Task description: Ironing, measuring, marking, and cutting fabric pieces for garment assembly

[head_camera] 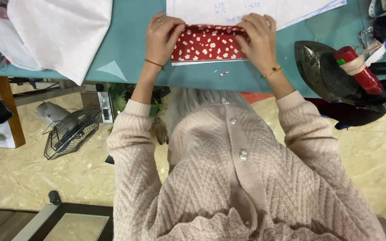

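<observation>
Teal table [126, 49] across top of view; white cloth [63, 31] heaped at one end, old iron [336, 71] with red handle parked at other, clear of work. White paper sheet [228, 10] flat under red floral fabric [206, 44], near table's front edge. Left hand [161, 38] and right hand [259, 38] at fabric's two ends, fingers curled, pinching folded top edge, probably to keep crease straight. Small red-white scrap [224, 73] just below.

Red fabric [207, 44] with white flower print; teal counter [126, 40]; white cloth [63, 31]; white paper [246, 9]; dark iron [331, 71] with red handle; pale pink knit cardigan [242, 178].
</observation>
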